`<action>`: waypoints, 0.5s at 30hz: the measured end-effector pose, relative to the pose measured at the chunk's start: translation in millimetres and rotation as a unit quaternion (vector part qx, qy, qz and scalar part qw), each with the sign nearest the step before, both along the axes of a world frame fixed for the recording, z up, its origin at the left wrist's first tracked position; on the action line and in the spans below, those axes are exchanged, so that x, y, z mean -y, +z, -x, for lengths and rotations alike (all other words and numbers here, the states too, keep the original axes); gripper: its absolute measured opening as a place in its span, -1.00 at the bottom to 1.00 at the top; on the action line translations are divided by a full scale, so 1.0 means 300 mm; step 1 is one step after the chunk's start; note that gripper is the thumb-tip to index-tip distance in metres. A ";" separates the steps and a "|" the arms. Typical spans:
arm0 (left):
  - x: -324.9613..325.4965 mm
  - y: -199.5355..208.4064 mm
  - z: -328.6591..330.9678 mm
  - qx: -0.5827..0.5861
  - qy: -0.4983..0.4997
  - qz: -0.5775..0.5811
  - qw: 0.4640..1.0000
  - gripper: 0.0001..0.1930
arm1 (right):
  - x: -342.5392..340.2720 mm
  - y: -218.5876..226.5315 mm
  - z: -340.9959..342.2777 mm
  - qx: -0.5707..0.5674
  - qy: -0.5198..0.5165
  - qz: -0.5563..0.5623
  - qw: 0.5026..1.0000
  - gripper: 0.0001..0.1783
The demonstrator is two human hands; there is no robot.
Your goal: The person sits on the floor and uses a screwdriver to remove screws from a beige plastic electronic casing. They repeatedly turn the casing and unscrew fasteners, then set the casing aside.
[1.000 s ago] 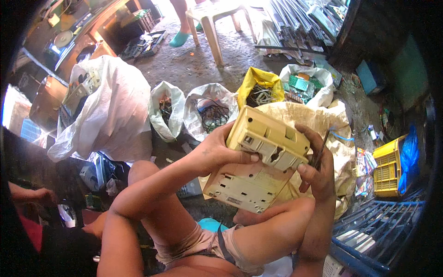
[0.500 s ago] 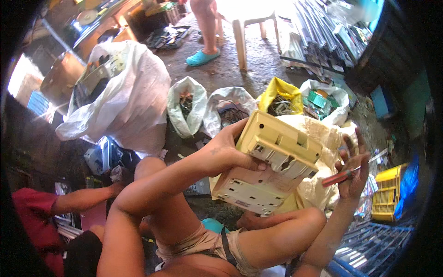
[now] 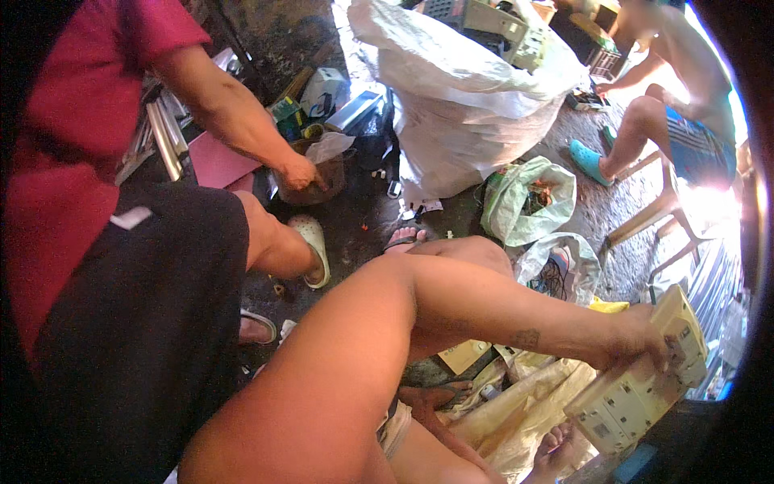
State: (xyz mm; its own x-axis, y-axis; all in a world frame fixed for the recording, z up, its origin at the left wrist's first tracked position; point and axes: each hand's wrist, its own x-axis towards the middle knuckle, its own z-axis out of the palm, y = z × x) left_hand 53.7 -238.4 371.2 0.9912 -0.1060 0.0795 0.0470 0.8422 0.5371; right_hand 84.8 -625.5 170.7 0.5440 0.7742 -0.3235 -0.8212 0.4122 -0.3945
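So, co-worker in the red shirt (image 3: 81, 129): over at 9 to 10 o'clock, black shorts.
Big white sack (image 3: 476, 121): 1 o'clock, top open, plastic casings in it.
Beige plastic device housing (image 3: 629, 399): out at 4 o'clock, tilted, slotted side showing.
Left hand (image 3: 641, 339): also 4 o'clock, gripping that housing.
Right hand (image 3: 556, 442): 5 o'clock, just beside the housing's lower end; can't tell if it's holding anything.

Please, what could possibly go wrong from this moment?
The cream device, gripped by the left hand, might slip and fall. Small scraps on the floor lie close to a sandaled foot and could perhaps hurt its bare toes. The large white sack has bulky parts at its mouth; some may tumble out.
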 end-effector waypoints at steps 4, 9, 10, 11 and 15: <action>-0.018 -0.003 -0.025 -0.017 0.065 -0.019 0.998 -0.33 | -0.113 0.071 0.037 0.070 -0.114 0.271 0.953 -0.73; -0.051 -0.004 -0.010 -0.024 0.101 -0.005 0.995 -0.27 | -0.315 0.204 0.137 0.136 -0.116 0.397 0.900 -0.73; -0.068 -0.002 -0.002 -0.017 0.109 -0.034 0.993 -0.23 | -0.347 0.237 0.149 0.175 -0.127 0.408 0.887 -0.70; -0.088 0.000 0.006 -0.009 0.112 -0.062 0.992 -0.20 | -0.375 0.267 0.150 0.169 -0.162 0.442 0.866 -0.56; -0.193 0.001 0.057 -0.004 0.213 -0.231 0.949 -0.34 | -0.448 0.399 0.184 0.269 -0.141 0.481 0.823 -0.47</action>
State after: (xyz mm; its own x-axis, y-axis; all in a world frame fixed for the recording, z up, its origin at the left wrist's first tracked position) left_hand 36.7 -180.4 371.4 0.9522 0.2835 0.1140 -0.2393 0.4597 0.8552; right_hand 29.6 -491.2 290.4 0.9224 0.1201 -0.3671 -0.3472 -0.1587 -0.9243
